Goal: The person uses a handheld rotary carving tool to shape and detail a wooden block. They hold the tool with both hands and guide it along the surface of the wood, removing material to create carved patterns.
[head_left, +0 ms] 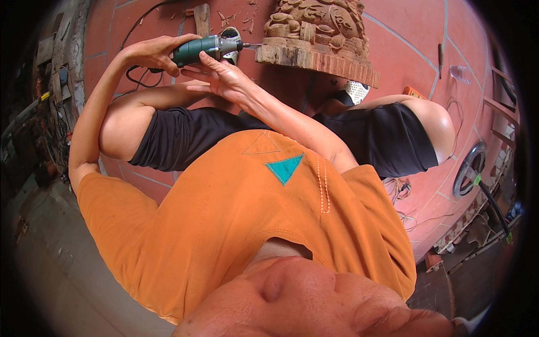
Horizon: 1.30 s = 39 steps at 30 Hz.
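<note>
My left hand grips the rear of a green die grinder, with the thumb below and the fingers over the top. The grinder lies nearly level, its grey nose and thin bit pointing right toward a carved wooden piece. The bit's tip is close to the left edge of the carving's rough base; I cannot tell whether it touches. Just under the grinder is my right hand, palm up and fingers spread, its thumb against or very near the tool's body. The carving's top is cut off by the view.
A black cord loops over the red tiled floor on the left. A wooden handle and wood shavings lie beyond the grinder. On the right are a slim dark tool, a clear cup and a round ring.
</note>
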Motion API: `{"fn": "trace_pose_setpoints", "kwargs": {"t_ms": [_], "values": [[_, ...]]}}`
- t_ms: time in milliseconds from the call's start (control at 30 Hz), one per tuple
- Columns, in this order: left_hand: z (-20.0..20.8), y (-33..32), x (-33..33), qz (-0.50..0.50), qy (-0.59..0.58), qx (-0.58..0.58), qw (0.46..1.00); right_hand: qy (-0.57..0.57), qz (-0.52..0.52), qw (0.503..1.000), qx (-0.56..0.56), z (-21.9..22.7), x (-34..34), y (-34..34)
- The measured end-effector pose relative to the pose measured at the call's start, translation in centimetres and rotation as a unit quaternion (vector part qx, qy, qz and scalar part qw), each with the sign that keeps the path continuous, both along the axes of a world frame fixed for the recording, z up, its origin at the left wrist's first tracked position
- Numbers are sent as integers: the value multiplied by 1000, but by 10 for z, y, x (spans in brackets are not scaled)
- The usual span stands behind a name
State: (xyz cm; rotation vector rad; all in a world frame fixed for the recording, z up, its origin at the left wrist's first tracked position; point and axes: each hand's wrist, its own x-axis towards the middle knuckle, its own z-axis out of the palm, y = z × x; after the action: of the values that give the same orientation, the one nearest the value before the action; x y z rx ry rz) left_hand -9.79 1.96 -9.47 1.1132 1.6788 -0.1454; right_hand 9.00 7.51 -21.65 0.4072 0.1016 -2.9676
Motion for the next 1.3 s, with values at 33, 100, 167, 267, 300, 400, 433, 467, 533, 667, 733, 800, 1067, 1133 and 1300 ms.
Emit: {"fn": "trace_pose_setpoints", "kwargs": {"t_ms": [33,100,167,267,300,400,433,467,533,667,733,800,1067,1133,1300], "values": [[2,2,1,6,1,-16,1000,9,4,1000,-2,-2,0,0],[3,3,1,4,-3,-27,1000,17,15,1000,-6,-4,1,-1],[3,2,0,-12,-11,-15,1000,15,28,999,-12,-5,2,-3],[9,9,6,-10,-1,-36,999,3,8,1000,-3,-2,3,-4],[9,8,6,-9,-3,-36,999,-4,7,1000,-3,-1,4,-4],[6,6,3,-15,-12,-27,999,-14,9,1000,-6,5,6,-5],[4,5,2,-21,-16,-19,999,-12,13,1000,-9,8,8,-4],[3,3,1,-26,-21,-11,999,-9,17,1000,-13,10,9,-4],[-2,2,-1,-36,-13,-11,999,-3,15,1000,-10,8,9,-5],[-4,1,-2,-47,-5,-6,999,3,13,1000,-5,12,11,-4],[-1,4,0,-50,-2,-20,999,5,7,1000,-8,13,12,-5],[-1,5,1,-53,1,-28,998,7,3,1000,-12,11,12,-5],[-9,2,-4,-56,7,-20,998,3,-4,1000,-18,8,11,-7],[-11,0,-6,-56,2,-12,998,8,-4,1000,-20,8,11,-7],[-10,2,-5,-61,-2,-10,998,12,-3,1000,-25,5,10,-8]]}}
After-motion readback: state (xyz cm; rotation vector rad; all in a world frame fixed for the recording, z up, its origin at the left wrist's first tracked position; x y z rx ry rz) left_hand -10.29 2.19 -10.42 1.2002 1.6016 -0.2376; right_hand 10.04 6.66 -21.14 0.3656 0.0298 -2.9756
